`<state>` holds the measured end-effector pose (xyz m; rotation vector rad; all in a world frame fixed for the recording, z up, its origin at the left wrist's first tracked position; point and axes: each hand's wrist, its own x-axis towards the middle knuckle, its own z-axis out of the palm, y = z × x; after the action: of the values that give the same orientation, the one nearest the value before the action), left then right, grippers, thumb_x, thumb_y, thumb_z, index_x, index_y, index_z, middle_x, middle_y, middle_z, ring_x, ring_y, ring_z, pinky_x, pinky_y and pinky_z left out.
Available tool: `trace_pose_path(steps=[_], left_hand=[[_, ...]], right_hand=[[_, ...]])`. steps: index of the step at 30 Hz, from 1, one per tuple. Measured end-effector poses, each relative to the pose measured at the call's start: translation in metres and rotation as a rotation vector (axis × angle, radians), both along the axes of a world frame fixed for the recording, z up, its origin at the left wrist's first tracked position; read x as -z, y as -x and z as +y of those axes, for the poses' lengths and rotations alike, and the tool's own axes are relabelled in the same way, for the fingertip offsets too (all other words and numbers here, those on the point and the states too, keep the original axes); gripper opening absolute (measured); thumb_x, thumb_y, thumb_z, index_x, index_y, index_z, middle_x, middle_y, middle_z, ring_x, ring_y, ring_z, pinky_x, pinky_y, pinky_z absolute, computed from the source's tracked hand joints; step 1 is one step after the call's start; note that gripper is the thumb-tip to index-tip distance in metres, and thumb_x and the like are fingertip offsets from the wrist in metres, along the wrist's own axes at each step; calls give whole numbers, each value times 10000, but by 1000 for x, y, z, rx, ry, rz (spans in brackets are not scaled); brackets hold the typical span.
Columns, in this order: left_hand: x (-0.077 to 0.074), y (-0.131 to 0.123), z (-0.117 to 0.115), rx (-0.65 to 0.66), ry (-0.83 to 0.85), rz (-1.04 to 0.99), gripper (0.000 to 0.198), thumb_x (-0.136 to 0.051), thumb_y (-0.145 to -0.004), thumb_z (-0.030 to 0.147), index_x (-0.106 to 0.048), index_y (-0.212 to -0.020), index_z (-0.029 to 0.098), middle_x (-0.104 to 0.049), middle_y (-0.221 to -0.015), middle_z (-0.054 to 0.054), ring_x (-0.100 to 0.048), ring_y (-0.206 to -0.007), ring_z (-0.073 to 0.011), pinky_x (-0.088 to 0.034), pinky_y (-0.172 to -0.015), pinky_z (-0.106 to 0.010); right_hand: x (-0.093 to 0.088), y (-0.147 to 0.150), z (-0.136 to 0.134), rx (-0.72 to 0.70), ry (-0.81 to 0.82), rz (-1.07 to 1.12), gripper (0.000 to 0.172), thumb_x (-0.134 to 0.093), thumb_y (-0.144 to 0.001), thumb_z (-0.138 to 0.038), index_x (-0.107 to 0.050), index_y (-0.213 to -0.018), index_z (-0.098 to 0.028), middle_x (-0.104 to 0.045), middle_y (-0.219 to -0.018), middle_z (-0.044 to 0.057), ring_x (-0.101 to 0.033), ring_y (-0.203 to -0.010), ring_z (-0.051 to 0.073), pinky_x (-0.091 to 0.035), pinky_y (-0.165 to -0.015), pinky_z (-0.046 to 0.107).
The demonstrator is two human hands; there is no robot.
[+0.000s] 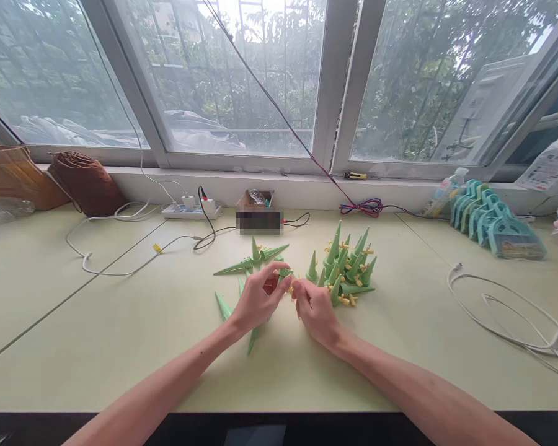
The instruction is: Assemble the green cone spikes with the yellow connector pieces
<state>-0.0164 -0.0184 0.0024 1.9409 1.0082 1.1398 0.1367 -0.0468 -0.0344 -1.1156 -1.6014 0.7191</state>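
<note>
My left hand [260, 297] is closed around a green plastic piece [284, 272], whose end shows between thumb and forefinger. Under its palm a red patch [270, 284] is partly hidden. My right hand [317, 308] is closed in a pinch, its fingertips meeting the left ones at a small yellow piece [291, 285]. Beside and beneath the left hand lie several loose green plastic spikes [235, 267]. Close beyond the right hand stands a cluster of green spikes [333, 244], many with yellow valve-like fittings [352, 301].
A power strip [190, 210], a small cardboard box [256, 199] and a tied cable bundle [363, 207] line the back by the window. Light blue clip-like holders [493, 217] stand at the right, with a coiled white cable [506, 331] before them. A brown pouch [87, 183] sits at back left.
</note>
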Motion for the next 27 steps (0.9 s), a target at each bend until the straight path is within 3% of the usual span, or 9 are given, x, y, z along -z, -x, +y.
trace_pose_path(steps=[21, 27], left_hand=[[0, 0, -1, -4, 5, 10, 226, -584, -914, 358, -603, -1075, 200, -442, -601, 52, -449, -533, -93, -470, -529, -210], [0, 1, -1, -3, 9, 23, 230, -579, -918, 357, -600, -1082, 198, -505, -621, 34, -529, -577, -120, -500, -564, -241]], right_hand=[[-1, 0, 0, 16, -10, 3, 448, -328, -1024, -474, -475, -694, -209, -433, -445, -47, -415, -407, 121, -316, -483, 248], [0, 0, 0, 10, 1, 9, 451, -327, -1025, -475, -471, -690, -211, -419, -437, -49, -419, -407, 123, -307, -476, 248]])
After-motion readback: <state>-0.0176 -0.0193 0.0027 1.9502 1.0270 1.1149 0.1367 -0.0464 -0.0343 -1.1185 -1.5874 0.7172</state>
